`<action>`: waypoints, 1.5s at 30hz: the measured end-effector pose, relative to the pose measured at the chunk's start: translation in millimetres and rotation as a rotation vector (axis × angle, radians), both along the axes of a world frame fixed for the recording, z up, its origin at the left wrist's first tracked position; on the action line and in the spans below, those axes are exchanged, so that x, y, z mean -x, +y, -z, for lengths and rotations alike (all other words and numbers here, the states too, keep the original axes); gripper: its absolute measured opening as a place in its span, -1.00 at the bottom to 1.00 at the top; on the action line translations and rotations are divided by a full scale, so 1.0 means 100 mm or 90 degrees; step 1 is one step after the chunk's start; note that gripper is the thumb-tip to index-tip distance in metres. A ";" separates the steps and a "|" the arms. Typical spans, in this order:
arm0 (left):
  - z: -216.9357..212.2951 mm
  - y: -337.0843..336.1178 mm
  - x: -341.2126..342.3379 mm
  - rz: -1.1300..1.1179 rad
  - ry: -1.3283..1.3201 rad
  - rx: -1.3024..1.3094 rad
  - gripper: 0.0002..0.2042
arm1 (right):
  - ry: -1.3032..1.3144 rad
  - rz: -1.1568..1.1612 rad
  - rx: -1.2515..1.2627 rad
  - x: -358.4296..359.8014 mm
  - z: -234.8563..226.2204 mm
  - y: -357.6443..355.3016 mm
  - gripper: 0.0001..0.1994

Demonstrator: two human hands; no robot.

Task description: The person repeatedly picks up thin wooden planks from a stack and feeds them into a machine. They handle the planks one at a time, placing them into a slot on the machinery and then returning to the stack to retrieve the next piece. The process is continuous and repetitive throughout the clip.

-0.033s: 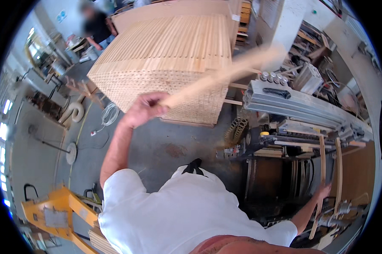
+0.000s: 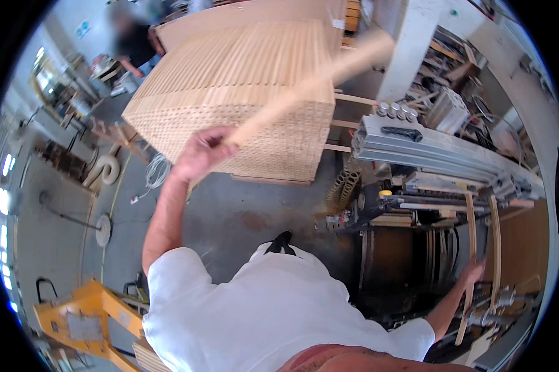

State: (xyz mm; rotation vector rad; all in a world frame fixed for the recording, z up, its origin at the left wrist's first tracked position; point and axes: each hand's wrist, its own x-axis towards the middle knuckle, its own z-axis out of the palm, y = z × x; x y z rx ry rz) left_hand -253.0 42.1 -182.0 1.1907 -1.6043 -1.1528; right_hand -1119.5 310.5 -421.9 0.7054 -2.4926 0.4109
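Big stack of wooden slats [image 2: 242,93] ahead, open grey floor [image 2: 242,211] before its edge. Your left hand [image 2: 202,152] fists a long slat [image 2: 310,84] above it. Right hand [image 2: 474,273] clasps an upright slat [image 2: 470,248] beside the machine [image 2: 440,155].

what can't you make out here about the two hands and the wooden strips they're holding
- Head view, long strip in the left hand: its far end is motion-blurred, so its end and length are unclear.
- Left hand fingers: curled away from the camera, so the grip is hidden.
- Right hand near the rim: small and distorted; how it holds the thin strip is unclear.
- Machine: fine parts too small.
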 end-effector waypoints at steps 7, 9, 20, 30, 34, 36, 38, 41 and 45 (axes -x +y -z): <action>-0.41 -1.93 -0.21 -0.161 -0.142 0.105 -0.66 | -0.245 -0.303 0.394 -2.04 -0.45 -1.07 -0.64; -0.43 -2.61 -0.15 -0.187 -0.229 0.110 -0.62 | -0.365 -0.340 0.440 -2.59 -0.37 -1.18 -0.69; 0.08 -4.97 0.79 -0.142 -0.351 0.071 -0.59 | -0.468 -0.185 0.304 -4.80 -0.10 -0.93 -0.69; 0.31 -5.55 1.06 0.061 -0.442 0.088 -0.55 | -0.524 -0.001 0.444 -5.53 0.16 -0.13 -0.64; 0.05 -5.27 0.92 -0.103 -0.498 0.435 -0.37 | -0.545 0.010 0.515 -5.91 0.36 0.13 -0.66; -0.06 -5.29 0.62 -0.023 -0.404 0.477 -0.46 | -0.534 0.014 0.538 -6.17 0.37 0.21 -0.68; 0.06 -4.68 0.72 0.168 -0.086 0.549 -0.62 | -0.505 0.076 0.484 -6.37 0.46 0.50 -0.70; 0.29 -1.59 0.97 0.173 0.062 0.446 -0.67 | -0.549 0.182 0.421 -6.96 0.79 0.94 -0.69; 2.10 0.17 1.44 0.646 -0.036 0.325 -0.83 | -0.409 0.351 0.286 -7.98 1.32 1.93 -0.65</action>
